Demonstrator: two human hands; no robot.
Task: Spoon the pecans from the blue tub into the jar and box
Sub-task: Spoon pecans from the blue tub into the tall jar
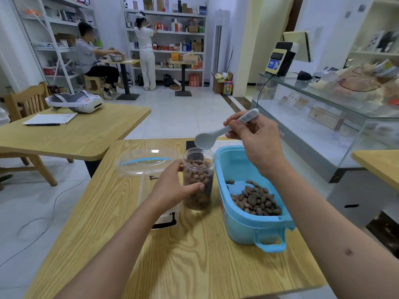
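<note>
Bright, even indoor light falls from above, giving only soft, short shadows under the jar [198,180] and tub [248,212] on the surface [194,266]. Glare sits on the clear box [149,162] lid and the glass case [323,108] (milky reflections). Wide-angle bending curves shelves [166,33] and edges; distant faces are blurred.

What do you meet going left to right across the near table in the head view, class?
Clear box → left hand → jar → blue tub, with pecans inside.
</note>
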